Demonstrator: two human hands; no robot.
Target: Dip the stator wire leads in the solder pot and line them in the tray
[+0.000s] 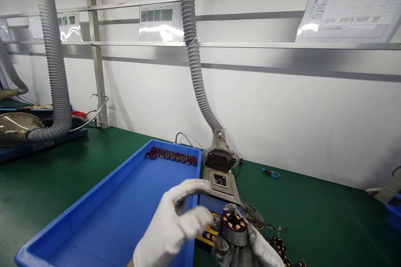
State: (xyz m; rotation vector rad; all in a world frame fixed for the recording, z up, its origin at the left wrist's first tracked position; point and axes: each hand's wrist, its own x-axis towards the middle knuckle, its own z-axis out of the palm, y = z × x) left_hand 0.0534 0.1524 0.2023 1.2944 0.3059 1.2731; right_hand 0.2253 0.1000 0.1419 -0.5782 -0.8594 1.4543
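Head cam: gloved right hand [247,244] grips wound stator [234,227] w/ left hand [175,221] curled beside, near blue tray [103,200] front-right corner; best kept level, coils untouched.

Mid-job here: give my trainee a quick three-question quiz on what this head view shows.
1. True or false: the long blue plastic tray holds a row of small copper-wound stators along its far end.
2. Which gloved hand holds the round grey stator with copper coils? A) left B) right
3. What hangs over the small grey solder pot?

Key: 1. True. 2. B, the right hand; the left hand, in a white glove, hovers beside it. 3. The ribbed grey extraction hose with its round fan hood.
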